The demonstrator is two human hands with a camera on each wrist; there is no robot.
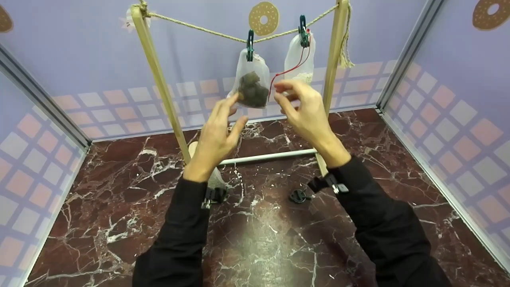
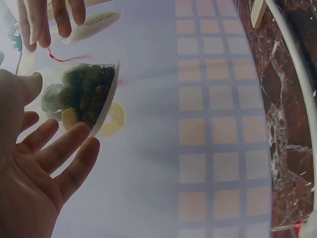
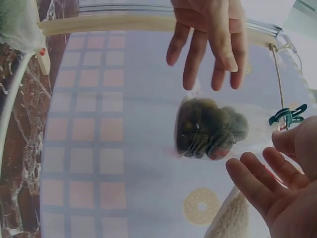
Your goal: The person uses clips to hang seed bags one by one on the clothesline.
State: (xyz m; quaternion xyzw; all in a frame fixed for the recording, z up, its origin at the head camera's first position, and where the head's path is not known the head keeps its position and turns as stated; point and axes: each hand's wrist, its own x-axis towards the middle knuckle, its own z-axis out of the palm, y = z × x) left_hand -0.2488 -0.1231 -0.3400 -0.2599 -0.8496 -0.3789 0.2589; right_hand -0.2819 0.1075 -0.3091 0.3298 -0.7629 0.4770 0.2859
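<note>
A sheer mesh bag (image 1: 252,85) with dark rounded lumps in it hangs from the rope by a dark green clip (image 1: 250,45). My left hand (image 1: 217,133) is at the bag's lower left, fingers extended and thumb spread, fingertips right at its side. My right hand (image 1: 305,111) is raised on the bag's other side, its fingers loosely bent and apart from the thumb. A thin red cord (image 1: 293,68) trails from the second clip past the right fingertips. In the right wrist view the dark-filled bag (image 3: 210,129) hangs between both hands.
A second white bag (image 1: 299,59) with pale grains hangs behind the right hand from another green clip (image 1: 303,32). The rope (image 1: 195,27) spans two wooden posts (image 1: 157,75), joined low by a white bar (image 1: 271,156). A black round object (image 1: 299,196) lies on the marbled table (image 1: 119,199).
</note>
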